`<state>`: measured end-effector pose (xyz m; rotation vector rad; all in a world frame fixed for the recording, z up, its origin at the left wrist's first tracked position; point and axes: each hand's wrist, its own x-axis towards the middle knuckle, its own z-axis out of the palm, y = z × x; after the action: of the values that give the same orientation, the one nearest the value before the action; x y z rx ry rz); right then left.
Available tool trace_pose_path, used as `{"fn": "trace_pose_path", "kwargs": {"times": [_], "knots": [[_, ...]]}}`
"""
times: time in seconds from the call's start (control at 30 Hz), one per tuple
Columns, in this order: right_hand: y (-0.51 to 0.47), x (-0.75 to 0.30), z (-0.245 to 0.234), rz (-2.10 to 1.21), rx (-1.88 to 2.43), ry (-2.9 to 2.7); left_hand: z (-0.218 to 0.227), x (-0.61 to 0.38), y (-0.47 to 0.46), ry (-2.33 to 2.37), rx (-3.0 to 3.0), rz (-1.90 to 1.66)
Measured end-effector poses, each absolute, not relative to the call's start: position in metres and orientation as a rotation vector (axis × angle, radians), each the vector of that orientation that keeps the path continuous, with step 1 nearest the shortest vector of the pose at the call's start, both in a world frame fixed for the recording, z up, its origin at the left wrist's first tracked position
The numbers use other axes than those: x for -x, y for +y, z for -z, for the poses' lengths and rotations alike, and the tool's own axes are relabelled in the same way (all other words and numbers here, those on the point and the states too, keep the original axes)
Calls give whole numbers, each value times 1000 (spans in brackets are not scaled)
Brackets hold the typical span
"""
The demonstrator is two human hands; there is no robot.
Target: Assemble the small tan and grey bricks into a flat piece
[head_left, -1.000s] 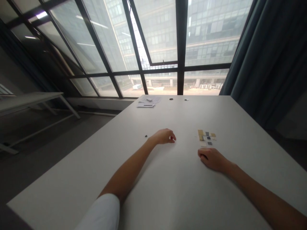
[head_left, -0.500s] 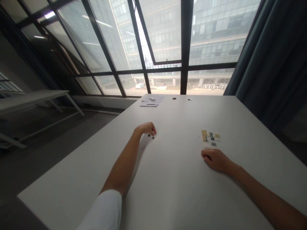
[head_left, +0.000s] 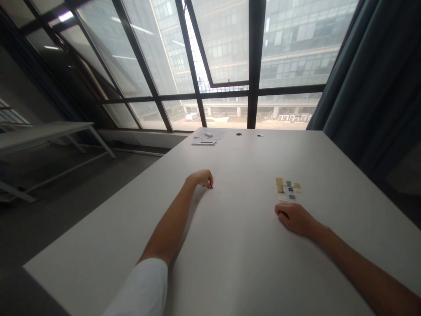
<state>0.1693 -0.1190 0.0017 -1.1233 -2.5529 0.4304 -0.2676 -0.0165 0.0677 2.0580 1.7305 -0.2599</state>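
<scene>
On the broad, smooth white tabletop (head_left: 243, 254)

Right hand (head_left: 294, 217) rests loosely curled; cannot tell if it grasps anything. Left hand (head_left: 202, 177) bent down, well apart from the right; grip closed or not, cannot tell. Just beyond right hand: cluster of flat tan and dark rectangular pieces (head_left: 290, 189). At left hand's fingertips: tiny dark piece (head_left: 212, 188), shape unclear.

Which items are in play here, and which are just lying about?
Likely in play:
- dark bit at the left hand; grip unclear
- tan pieces and grey piece, just beyond the right hand

Likely just lying about, far end:
- papers
- white object on them
- dark disc
</scene>
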Motion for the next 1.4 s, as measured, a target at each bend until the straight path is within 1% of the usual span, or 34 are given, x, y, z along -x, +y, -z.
{"fn": "trace_pose_path", "kwargs": {"times": [0.23,0.6,0.8,1.03,1.1,1.2,1.3,1.4], "knots": [[-119,-169,-2,-413,1135,-2556,-66,258,-17,1685,-2049,189],[-120,-168,-4,-422,1138,-2560,-65,246,-24,1595,-2114,196],[-120,-168,-3,-428,1144,-2546,-67,241,-27,1553,-2153,89],[-119,-169,-3,-423,1146,-2545,-63,189,-38,1384,-2427,-59],[-119,-168,-3,-415,1140,-2547,-60,163,-48,1243,-2513,-154],[-120,-168,-4,-387,1137,-2543,-53,122,-68,1076,-2509,-396],[-121,-166,-4,-356,1134,-2526,-40,89,-90,1060,-2398,-616],[-121,-165,-4,-298,1141,-2477,-25,69,-107,1101,-2331,-715]]}}
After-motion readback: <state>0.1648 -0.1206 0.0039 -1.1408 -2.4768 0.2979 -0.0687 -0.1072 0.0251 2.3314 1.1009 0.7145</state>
